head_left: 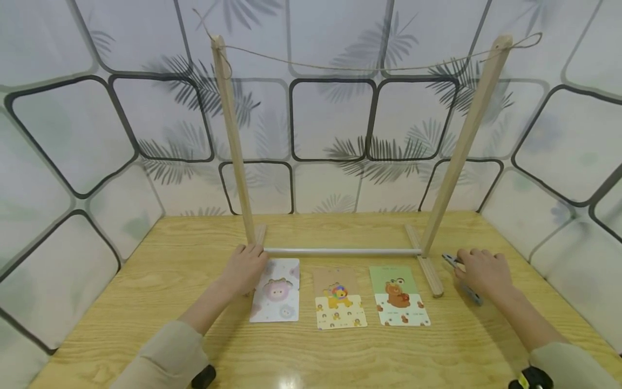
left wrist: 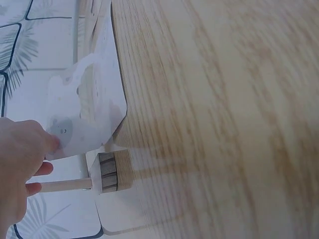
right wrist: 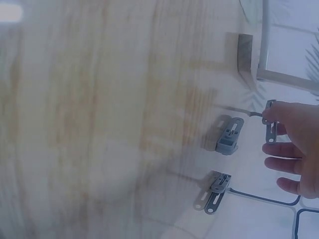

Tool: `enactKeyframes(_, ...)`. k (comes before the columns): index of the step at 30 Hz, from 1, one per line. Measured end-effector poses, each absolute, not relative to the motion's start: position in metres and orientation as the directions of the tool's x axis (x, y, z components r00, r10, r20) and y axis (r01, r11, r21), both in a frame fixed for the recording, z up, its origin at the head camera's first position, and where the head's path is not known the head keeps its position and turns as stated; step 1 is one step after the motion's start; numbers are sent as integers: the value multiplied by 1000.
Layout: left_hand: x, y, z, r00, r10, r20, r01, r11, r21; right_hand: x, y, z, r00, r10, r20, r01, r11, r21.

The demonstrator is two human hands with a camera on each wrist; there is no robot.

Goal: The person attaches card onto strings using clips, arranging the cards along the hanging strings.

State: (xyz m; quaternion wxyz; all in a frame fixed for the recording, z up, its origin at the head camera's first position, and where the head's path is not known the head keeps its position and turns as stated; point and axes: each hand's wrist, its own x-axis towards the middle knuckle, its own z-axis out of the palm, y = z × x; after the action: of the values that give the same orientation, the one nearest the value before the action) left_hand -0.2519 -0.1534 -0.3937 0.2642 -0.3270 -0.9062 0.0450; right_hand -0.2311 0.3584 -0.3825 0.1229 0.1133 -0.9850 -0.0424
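My left hand [head_left: 246, 267] is at the upper left of a pale card with a pink character [head_left: 274, 292], beside the left foot of a wooden frame [head_left: 461, 156]. In the left wrist view its fingers pinch the edge of that card, which bends up toward the hand. My right hand [head_left: 486, 273] is beyond the frame's right foot. Between its thumb and index finger it pinches a grey clothes peg [right wrist: 270, 132], with the other fingers spread loosely. Two more grey pegs, one slotted [right wrist: 231, 135] and one beneath it [right wrist: 217, 194], lie close by on the table.
A card with a yellow lion [head_left: 340, 305] and a green-topped card with a brown animal [head_left: 399, 297] lie in front of the frame's white crossbar [head_left: 340, 252]. A sagging string [head_left: 359, 69] joins the post tops. Patterned walls border the wooden table [head_left: 311, 359].
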Motion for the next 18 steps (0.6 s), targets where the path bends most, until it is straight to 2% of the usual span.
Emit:
enactKeyframes(6,-251,-153,-391,-625,622,472,563,778,-280,-231,357,-382,-934,-242,262,-218,969,116)
enactKeyframes(18,-253,-151,-380,-628,599,497,552,793,-258,-232,348,-372,-925,-274,263,-233,956,176)
